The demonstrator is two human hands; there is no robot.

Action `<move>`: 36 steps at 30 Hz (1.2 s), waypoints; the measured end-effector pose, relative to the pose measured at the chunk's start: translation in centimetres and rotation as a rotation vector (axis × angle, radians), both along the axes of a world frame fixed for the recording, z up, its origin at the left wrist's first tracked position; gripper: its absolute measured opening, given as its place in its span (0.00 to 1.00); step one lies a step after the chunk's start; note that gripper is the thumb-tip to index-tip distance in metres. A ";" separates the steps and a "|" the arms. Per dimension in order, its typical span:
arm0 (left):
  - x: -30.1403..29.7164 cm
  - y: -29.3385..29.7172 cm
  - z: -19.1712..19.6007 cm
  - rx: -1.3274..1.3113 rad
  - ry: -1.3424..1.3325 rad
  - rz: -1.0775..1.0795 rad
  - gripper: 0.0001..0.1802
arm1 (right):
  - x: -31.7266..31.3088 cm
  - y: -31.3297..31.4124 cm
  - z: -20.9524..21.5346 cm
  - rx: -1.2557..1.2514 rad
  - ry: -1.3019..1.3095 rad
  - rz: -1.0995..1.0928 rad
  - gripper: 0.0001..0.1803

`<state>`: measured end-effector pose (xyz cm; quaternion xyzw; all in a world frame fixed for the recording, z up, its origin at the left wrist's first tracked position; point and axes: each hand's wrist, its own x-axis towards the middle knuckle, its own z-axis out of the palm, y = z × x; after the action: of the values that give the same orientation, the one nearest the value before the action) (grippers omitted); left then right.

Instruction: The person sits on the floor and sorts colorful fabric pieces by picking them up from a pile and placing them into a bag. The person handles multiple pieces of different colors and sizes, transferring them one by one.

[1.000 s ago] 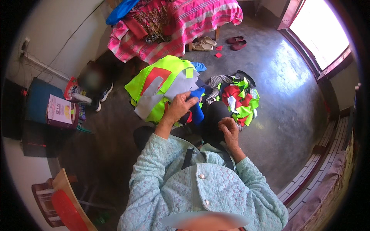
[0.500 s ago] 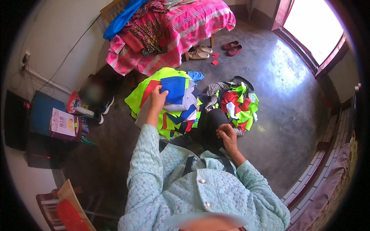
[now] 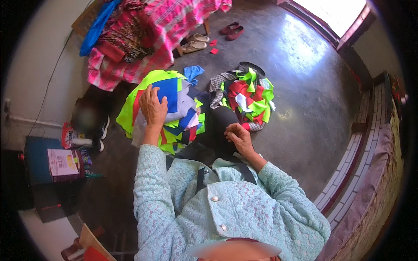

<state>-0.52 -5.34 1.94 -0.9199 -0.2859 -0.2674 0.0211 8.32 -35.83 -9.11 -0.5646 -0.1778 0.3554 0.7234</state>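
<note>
left hand point(image 3: 152, 108) flat on fabric stack point(image 3: 167, 108)

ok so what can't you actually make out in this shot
Head view only:
- Right hand: curled over the dark lap, so anything held in it is hidden by its own fingers.
- Stack of flat neon-yellow, blue and red fabric pieces: the left hand covers part of it; lower layers are buried.
- Heap of crumpled green and red fabric scraps: single pieces too tangled to tell apart.
- Blurred patch by the wall: unreadable.
</note>
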 end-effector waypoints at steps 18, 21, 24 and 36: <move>2.3 0.0 -4.0 0.041 0.318 0.077 0.29 | 3.2 -1.4 1.0 0.143 0.372 0.080 0.07; 2.4 0.0 -4.2 0.045 0.313 0.070 0.30 | 5.4 -2.1 0.1 0.326 0.661 0.114 0.09; 2.3 0.3 -4.3 0.057 0.311 0.069 0.30 | 7.5 -2.5 -2.0 0.356 0.705 0.021 0.11; 2.5 0.3 -4.1 0.024 0.293 0.030 0.30 | 12.3 -2.4 -16.7 -0.191 0.683 -0.237 0.11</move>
<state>2.02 -5.00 -2.13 -0.9444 -0.2903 -0.1334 0.0777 20.65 -38.26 -25.83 -0.4951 0.1744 0.4522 0.7211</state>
